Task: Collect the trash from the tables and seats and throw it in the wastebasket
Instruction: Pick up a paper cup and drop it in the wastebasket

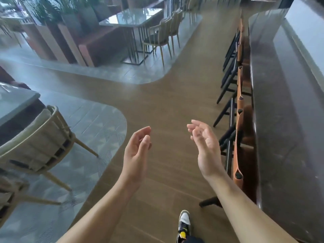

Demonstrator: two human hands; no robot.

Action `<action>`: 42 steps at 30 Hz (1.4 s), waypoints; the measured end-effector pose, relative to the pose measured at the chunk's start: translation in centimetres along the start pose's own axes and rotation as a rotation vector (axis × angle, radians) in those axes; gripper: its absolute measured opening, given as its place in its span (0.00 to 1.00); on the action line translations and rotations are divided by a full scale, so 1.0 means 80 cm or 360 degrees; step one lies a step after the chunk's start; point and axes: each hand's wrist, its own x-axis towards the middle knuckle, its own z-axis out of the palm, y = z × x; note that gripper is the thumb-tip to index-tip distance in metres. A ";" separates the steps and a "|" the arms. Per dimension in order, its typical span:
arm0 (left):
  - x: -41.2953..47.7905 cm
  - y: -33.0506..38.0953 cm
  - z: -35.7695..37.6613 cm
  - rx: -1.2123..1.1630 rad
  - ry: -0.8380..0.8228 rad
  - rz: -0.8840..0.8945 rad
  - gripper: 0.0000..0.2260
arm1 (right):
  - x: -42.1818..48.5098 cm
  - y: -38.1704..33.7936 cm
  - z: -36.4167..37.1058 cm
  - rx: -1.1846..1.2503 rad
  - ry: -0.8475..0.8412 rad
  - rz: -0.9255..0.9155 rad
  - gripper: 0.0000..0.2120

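My left hand (137,151) and my right hand (205,146) are raised in front of me over a wooden floor aisle, palms facing each other, fingers loosely curved. Neither holds anything. No trash and no wastebasket show in this view. A grey-topped table (15,104) stands at the left edge, and another glass-topped table (133,17) stands far ahead.
A beige padded chair (35,142) stands close on the left, on grey carpet. A long dark bar counter (284,102) runs along the right, with black-legged stools with orange backs (236,106) lined against it. Planters and a booth bench (98,48) sit far left. My shoe (184,223) is on the aisle.
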 end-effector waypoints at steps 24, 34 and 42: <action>0.619 -0.042 0.061 -0.0106 -0.0084 0.0015 0.21 | 0.595 0.066 0.134 -0.0076 0.0114 -0.0088 0.28; 0.864 -0.019 0.076 -0.0159 -0.0244 0.0070 0.16 | 0.801 0.081 0.189 -0.0103 0.0271 -0.0157 0.28; 1.047 -0.041 0.151 -0.0162 -0.0302 0.0060 0.13 | 0.988 0.128 0.174 -0.0079 0.0335 -0.0168 0.24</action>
